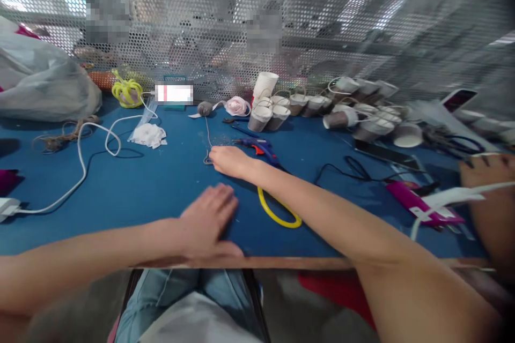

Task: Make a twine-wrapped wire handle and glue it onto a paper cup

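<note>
My right hand point(230, 162) reaches over the middle of the blue table, its fingers closed on grey yarn point(208, 131). The yarn runs back from my fingers to a small grey yarn ball point(205, 109), and a little loop of it shows beside my fingertips. Close to the front edge my left hand point(209, 220) lies palm down, fingers stretched out, holding nothing. Just behind my right wrist lies a blue glue gun point(261, 146) with a red trigger. A yellow ring-shaped piece point(280, 221) rests partly under my right forearm.
Several paper cups with handles point(263, 112) stand along the mesh screen. A pink ribbon rose point(237, 106), a white crumpled bundle point(149, 135) and a white cable point(82, 155) are further left. At right, another person's hand point(485, 174) is near a magenta glue gun point(422, 203).
</note>
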